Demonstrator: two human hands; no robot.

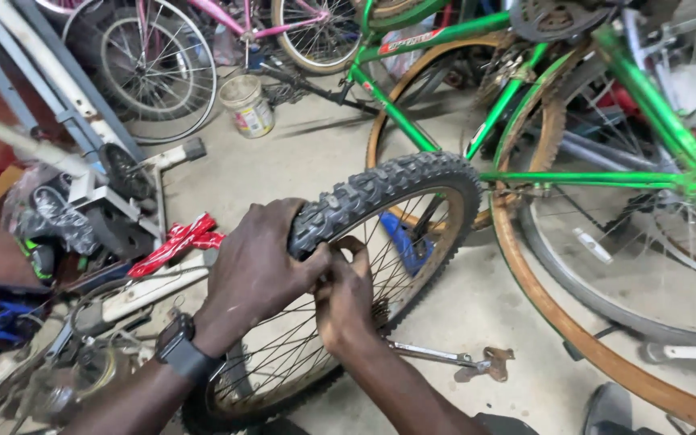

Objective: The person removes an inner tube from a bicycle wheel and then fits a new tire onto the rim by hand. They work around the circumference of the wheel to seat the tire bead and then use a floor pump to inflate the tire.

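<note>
tyre [388, 189] upright, pinched by both hands [300, 270].

Soft, even indoor light (faint shadows), slight edge blur.

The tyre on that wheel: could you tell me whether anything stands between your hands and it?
Nothing visible does. The left hand already grips the knobby tyre at the rim, and the right hand pinches its edge right beside it. The wrench lies on the floor behind the wheel, out of the way.

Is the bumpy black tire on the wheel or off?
Mostly on: the knobby tire wraps the rim; whether it is unseated under the left hand and right hand is hidden.
</note>
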